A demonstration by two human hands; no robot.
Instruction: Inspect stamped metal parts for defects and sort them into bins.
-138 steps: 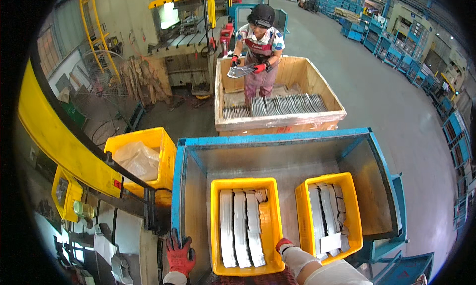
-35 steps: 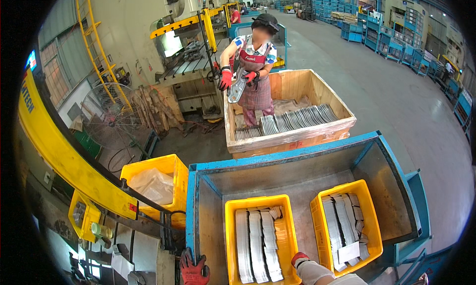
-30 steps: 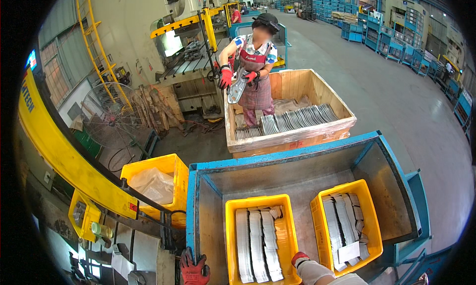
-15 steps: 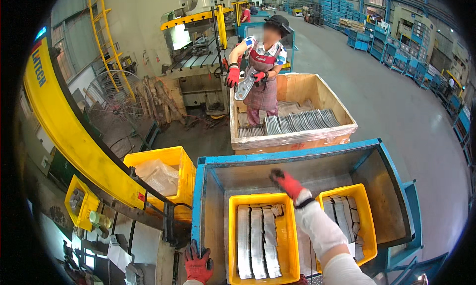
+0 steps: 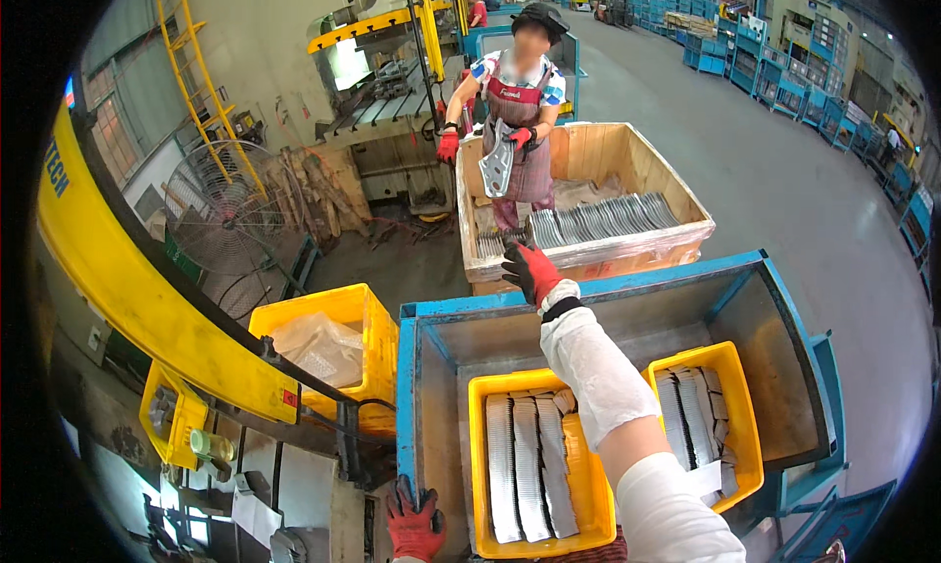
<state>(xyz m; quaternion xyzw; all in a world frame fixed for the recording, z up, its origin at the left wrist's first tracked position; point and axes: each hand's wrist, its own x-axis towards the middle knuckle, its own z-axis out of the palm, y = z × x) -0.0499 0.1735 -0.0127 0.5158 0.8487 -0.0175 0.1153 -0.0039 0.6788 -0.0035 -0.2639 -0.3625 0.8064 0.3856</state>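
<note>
My left hand (image 5: 415, 526), in a red and dark glove, rests at the near left corner of a blue metal bin (image 5: 405, 406), fingers apart. My right hand (image 5: 532, 272), gloved red and black, reaches over the bin's far rim toward a wooden crate (image 5: 671, 244); its fingers are apart and nothing shows in them. Under my right arm stand two yellow tubs inside the bin. The left tub (image 5: 600, 465) and the right tub (image 5: 750, 445) both hold rows of stacked silver metal parts (image 5: 529, 455). A white paper (image 5: 704, 479) lies on the right tub's parts.
A co-worker (image 5: 524, 93) stands at the crate holding a flat metal part (image 5: 497, 166) with holes. Rows of curved metal plates (image 5: 608, 220) stand in the crate. Left are a yellow machine arm (image 5: 147, 279), a yellow tub (image 5: 380, 342) with plastic wrap, and a large fan (image 5: 223, 215).
My right hand has moved from above the tubs forward and left, past the bin's far rim. The co-worker's metal part now hangs more upright. My left hand stays at the bin's corner.
</note>
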